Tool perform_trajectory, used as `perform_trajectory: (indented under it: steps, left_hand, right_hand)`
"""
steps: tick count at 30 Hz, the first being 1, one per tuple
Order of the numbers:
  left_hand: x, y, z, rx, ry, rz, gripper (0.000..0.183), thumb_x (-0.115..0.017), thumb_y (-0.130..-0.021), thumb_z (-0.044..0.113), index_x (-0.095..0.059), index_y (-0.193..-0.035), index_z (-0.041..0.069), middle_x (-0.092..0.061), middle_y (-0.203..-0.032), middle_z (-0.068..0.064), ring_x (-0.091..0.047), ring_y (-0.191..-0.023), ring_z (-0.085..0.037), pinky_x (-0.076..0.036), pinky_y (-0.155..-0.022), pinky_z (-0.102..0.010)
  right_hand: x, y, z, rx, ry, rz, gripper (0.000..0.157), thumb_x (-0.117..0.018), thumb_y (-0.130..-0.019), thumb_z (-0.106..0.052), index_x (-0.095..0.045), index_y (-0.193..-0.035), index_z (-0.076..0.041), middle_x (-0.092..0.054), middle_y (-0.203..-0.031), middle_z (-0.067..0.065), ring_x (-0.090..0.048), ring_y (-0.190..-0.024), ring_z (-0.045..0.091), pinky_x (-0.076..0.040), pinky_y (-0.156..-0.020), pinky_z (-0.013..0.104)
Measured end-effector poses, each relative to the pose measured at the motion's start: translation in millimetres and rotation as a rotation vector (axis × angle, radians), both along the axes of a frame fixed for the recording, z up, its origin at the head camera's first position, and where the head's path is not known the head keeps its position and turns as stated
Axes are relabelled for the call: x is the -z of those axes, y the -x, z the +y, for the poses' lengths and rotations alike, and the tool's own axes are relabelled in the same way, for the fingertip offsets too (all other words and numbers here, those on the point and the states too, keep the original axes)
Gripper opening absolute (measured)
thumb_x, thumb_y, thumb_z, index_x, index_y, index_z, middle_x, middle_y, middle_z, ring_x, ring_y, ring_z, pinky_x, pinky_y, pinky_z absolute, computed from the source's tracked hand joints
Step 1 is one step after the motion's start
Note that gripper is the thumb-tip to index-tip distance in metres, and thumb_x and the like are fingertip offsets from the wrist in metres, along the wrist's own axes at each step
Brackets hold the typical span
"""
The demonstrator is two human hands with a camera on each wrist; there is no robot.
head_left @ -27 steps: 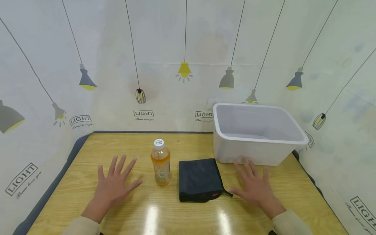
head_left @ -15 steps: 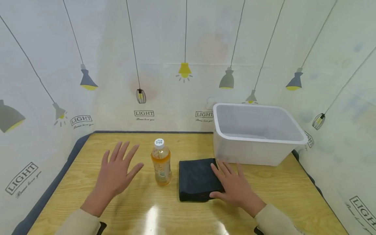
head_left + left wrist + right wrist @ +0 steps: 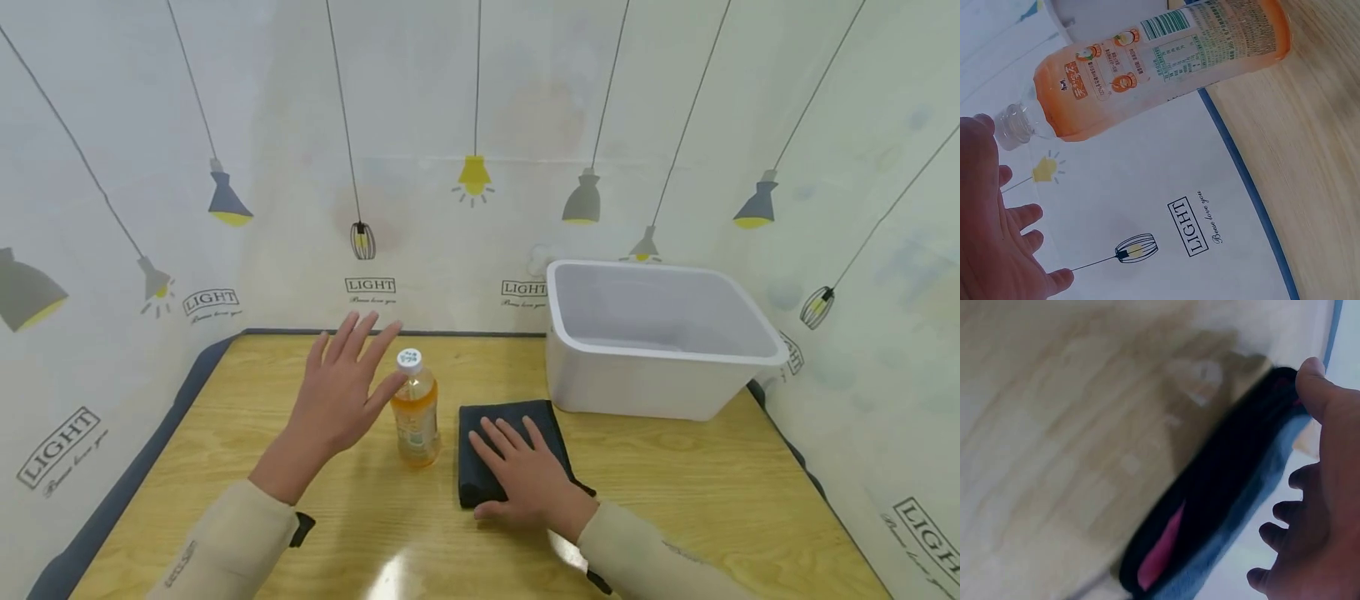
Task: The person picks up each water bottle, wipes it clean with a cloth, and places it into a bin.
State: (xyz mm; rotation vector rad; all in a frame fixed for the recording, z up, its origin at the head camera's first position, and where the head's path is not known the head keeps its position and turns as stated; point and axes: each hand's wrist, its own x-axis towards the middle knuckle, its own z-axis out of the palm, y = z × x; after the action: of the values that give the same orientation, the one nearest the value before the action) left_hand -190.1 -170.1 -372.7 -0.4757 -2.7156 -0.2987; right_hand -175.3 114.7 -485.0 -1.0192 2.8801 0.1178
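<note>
Wood-grain table (image 3: 697, 475): left hand (image 3: 341, 404), fingers apart, could topple the bottle (image 3: 417, 435) by a sideways bump; right hand (image 3: 528, 479), fingers also spread, over black pouch (image 3: 478, 477).

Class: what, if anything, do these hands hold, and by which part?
Nothing is held: the left hand is spread beside the white-capped, orange-and-clear plastic bottle, the right hand spread over the squarish black fabric pouch.
</note>
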Motion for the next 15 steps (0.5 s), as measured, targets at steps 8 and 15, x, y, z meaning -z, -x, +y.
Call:
perform_trajectory:
  steps: [8,15]
  left_hand:
    - [-1.8,10.8,12,0.019,0.015,-0.030,0.062,-0.036,-0.100,0.058,-0.025,-0.155,0.030,-0.024,-0.162,-0.008,-0.014,-0.151,-0.033,-0.015,-0.116,-0.064]
    - [2.1,13.7,16,0.033,0.011,-0.050,0.059,-0.035,-0.101,0.057,-0.027,-0.154,0.032,-0.023,-0.162,-0.006,-0.012,-0.152,-0.030,-0.014,-0.117,-0.062]
  right_hand:
    - [10.8,3.0,-13,-0.003,-0.035,-0.024,0.098,-0.043,-0.085,-0.078,-0.012,-0.158,-0.022,-0.011,-0.166,0.005,-0.016,-0.153,0.024,-0.019,-0.121,0.054]
    - [11.5,3.3,-18,0.025,-0.035,-0.041,0.082,-0.041,-0.094,-0.067,-0.017,-0.157,-0.021,-0.017,-0.164,0.004,-0.022,-0.151,0.026,-0.026,-0.118,0.055]
